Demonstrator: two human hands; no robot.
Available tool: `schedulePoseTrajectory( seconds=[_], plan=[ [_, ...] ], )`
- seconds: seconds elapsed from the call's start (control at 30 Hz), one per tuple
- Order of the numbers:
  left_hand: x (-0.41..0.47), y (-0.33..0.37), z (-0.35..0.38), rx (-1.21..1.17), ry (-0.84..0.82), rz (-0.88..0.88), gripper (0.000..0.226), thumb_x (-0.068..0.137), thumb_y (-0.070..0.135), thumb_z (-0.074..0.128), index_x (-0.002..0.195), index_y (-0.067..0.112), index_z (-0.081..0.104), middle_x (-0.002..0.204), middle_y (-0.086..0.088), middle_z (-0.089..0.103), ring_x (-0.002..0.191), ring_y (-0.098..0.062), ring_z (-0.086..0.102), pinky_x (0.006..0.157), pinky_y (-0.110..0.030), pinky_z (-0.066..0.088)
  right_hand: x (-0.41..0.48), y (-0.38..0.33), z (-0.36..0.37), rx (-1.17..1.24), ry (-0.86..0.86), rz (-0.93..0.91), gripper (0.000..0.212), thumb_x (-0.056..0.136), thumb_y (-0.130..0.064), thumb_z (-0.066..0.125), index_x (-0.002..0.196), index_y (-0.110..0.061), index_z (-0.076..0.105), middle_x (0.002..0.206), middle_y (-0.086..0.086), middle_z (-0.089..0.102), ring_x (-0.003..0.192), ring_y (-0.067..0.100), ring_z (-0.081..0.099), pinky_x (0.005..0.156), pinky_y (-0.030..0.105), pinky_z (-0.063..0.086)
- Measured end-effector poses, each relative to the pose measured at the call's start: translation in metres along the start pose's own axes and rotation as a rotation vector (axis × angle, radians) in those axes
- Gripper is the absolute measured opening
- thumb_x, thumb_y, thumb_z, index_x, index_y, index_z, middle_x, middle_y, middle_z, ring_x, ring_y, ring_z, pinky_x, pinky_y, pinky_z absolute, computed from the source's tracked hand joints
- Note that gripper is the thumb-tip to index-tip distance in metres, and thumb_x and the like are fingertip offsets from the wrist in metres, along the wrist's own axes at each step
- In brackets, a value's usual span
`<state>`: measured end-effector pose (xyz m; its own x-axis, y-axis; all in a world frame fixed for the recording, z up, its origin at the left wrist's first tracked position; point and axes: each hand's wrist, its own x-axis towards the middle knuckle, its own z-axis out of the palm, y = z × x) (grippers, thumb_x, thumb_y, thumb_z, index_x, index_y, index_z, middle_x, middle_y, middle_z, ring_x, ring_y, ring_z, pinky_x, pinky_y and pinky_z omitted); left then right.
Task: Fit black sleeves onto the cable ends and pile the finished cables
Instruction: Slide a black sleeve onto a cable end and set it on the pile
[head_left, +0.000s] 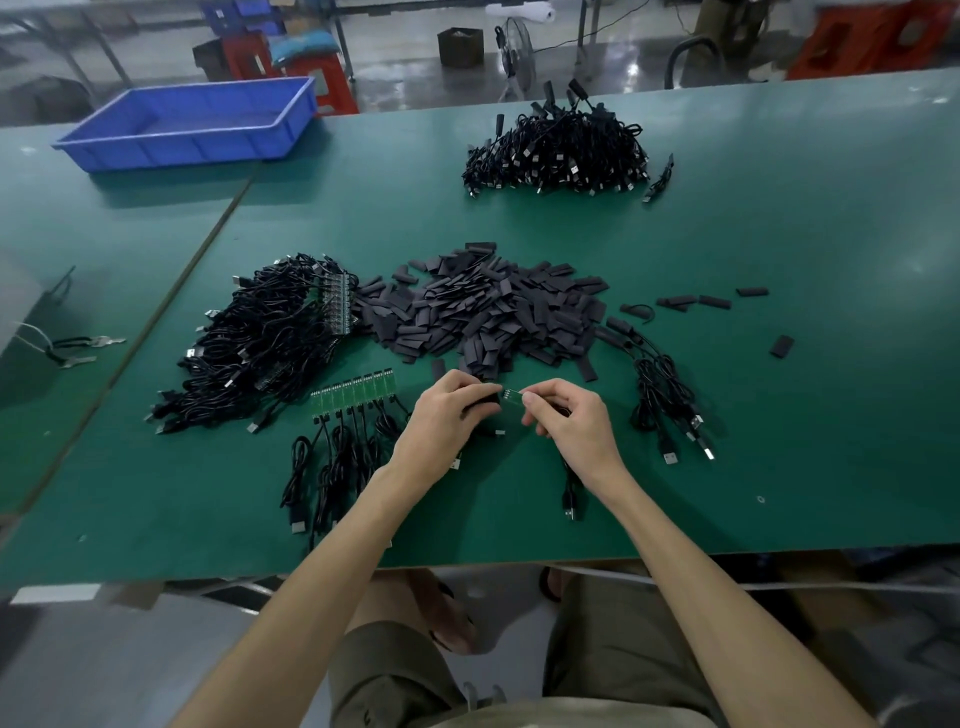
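Observation:
My left hand (441, 423) pinches a black sleeve (485, 402) just above the green table. My right hand (571, 421) pinches the small green board end (511, 396) of a black cable (570, 493), its tip at the sleeve's mouth. A big heap of loose black sleeves (493, 312) lies just beyond my hands. A strip of joined green boards with cables (356, 397) lies to the left. A small pile of sleeved cables (665, 395) sits to the right.
A large tangle of cables (260, 343) lies at the left, another cable heap (558, 150) at the far middle. A blue tray (192, 122) stands at the far left. Pliers (83, 348) lie near the left edge. A few stray sleeves (717, 300) lie on the right.

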<state>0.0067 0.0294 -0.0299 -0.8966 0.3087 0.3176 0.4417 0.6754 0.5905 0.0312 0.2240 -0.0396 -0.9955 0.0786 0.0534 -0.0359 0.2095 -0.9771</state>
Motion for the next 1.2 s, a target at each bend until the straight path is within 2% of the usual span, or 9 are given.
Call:
schedulePoseTrajectory(
  seconds=[0.1, 0.2, 0.33, 0.53, 1.0, 1.2],
  plan=[
    [-0.003, 0.001, 0.000, -0.045, 0.034, -0.015, 0.026, 0.093, 0.019, 0.072, 0.118, 0.015, 0.076, 0.112, 0.001, 0.070, 0.098, -0.013, 0.065, 0.091, -0.027, 0.052, -0.001, 0.000, 0.000, 0.008, -0.009, -0.003, 0.008, 0.098, -0.017, 0.070, 0.094, -0.016, 0.076, 0.074, 0.001, 0.076, 0.061, 0.008, 0.064, 0.063, 0.022, 0.053],
    [-0.004, 0.001, -0.001, -0.100, 0.069, -0.061, 0.028, 0.094, 0.019, 0.071, 0.122, 0.016, 0.074, 0.110, 0.003, 0.072, 0.095, -0.008, 0.064, 0.088, -0.027, 0.052, -0.001, 0.000, 0.000, 0.001, -0.015, -0.004, 0.008, 0.098, -0.018, 0.070, 0.094, -0.016, 0.077, 0.074, 0.001, 0.076, 0.059, 0.010, 0.063, 0.062, 0.022, 0.052],
    [-0.004, 0.003, 0.000, -0.066, 0.039, -0.078, 0.036, 0.095, 0.022, 0.069, 0.130, 0.014, 0.068, 0.113, 0.000, 0.070, 0.098, -0.015, 0.064, 0.091, -0.032, 0.053, -0.001, 0.001, 0.001, 0.008, -0.016, -0.004, 0.008, 0.098, -0.018, 0.070, 0.095, -0.015, 0.077, 0.074, 0.001, 0.076, 0.060, 0.008, 0.064, 0.062, 0.021, 0.051],
    [-0.005, 0.005, 0.000, -0.015, 0.041, -0.067, 0.027, 0.095, 0.023, 0.069, 0.120, 0.012, 0.073, 0.112, -0.001, 0.069, 0.098, -0.019, 0.064, 0.089, -0.032, 0.052, 0.000, 0.001, 0.000, 0.013, -0.018, 0.001, 0.008, 0.098, -0.018, 0.069, 0.095, -0.014, 0.076, 0.075, 0.001, 0.076, 0.058, 0.008, 0.063, 0.061, 0.022, 0.051],
    [-0.011, 0.006, 0.000, -0.007, 0.096, 0.017, 0.018, 0.094, 0.010, 0.069, 0.110, 0.007, 0.077, 0.105, -0.004, 0.073, 0.087, -0.020, 0.069, 0.081, -0.039, 0.058, -0.001, 0.000, 0.002, -0.005, -0.044, 0.000, 0.009, 0.097, -0.020, 0.070, 0.092, -0.016, 0.076, 0.072, 0.001, 0.075, 0.057, 0.015, 0.062, 0.061, 0.027, 0.053],
    [-0.011, 0.007, -0.003, 0.071, 0.063, 0.091, 0.024, 0.090, 0.003, 0.072, 0.114, 0.004, 0.075, 0.104, -0.009, 0.072, 0.087, -0.025, 0.070, 0.079, -0.042, 0.059, 0.000, -0.001, 0.001, 0.005, -0.081, -0.004, 0.009, 0.096, -0.016, 0.071, 0.089, -0.014, 0.076, 0.066, 0.001, 0.073, 0.054, 0.004, 0.061, 0.057, 0.017, 0.048]
  ],
)
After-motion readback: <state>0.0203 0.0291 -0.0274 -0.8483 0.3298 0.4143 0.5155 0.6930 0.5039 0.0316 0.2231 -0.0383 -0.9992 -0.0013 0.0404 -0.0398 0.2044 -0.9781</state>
